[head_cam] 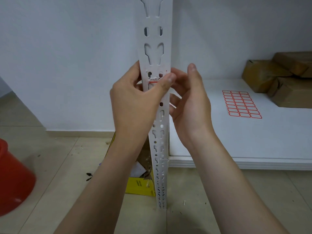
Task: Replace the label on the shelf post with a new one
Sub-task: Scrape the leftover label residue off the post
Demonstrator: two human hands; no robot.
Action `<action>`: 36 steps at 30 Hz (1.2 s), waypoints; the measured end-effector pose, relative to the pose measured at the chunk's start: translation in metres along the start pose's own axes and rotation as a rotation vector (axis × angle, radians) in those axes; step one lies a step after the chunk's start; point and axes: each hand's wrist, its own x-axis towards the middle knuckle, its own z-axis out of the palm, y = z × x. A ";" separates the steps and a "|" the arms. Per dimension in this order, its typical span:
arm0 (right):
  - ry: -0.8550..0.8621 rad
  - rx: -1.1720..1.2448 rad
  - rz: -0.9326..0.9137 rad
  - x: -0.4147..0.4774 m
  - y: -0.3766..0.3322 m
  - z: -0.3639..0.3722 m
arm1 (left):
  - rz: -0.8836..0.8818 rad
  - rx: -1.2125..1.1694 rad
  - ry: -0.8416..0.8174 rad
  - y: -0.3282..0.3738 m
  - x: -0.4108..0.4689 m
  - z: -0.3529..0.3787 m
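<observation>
The white slotted post [156, 53] stands upright in the middle of the view, its foot on the tiled floor [59, 157]. The left hand [135, 102] wraps it from the left. Its grip holds the post, with the thumb laid across the front face and the fingers out of sight behind. Just under that thumb sits the label [152, 81], stuck on the post's front below a pair of oval slots; only its red top edge and a bit of white show. The right hand [190, 105] is at the post's right edge, thumb up and fingers curled in toward the metal (whether its grip has anything pinched I cannot tell, since the left thumb covers the fingertips). To the right a white shelf [219, 141] carries a sheet [241, 104] of red-bordered blank labels lying flat, well apart from the post. Farther back on the shelf are brown cardboard boxes [270, 76], closed, so their contents are hidden. On the floor behind the post a yellow box [140, 184] lies open, holding brown debris and a white paper scrap [138, 169]. A red bucket [13, 179] stands at the far left; its inside is not visible.
</observation>
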 end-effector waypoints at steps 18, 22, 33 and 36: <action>-0.128 -0.156 -0.031 0.001 0.002 0.012 | -0.094 0.339 0.064 0.013 0.011 0.005; -0.146 -0.162 -0.035 0.001 0.001 0.011 | -0.105 0.347 0.095 0.015 0.010 0.006; -0.151 -0.175 -0.016 0.001 -0.001 0.012 | -0.081 0.369 0.144 0.016 0.006 0.011; -0.147 -0.172 -0.006 0.001 -0.001 0.013 | -0.075 0.383 0.151 0.017 0.006 0.011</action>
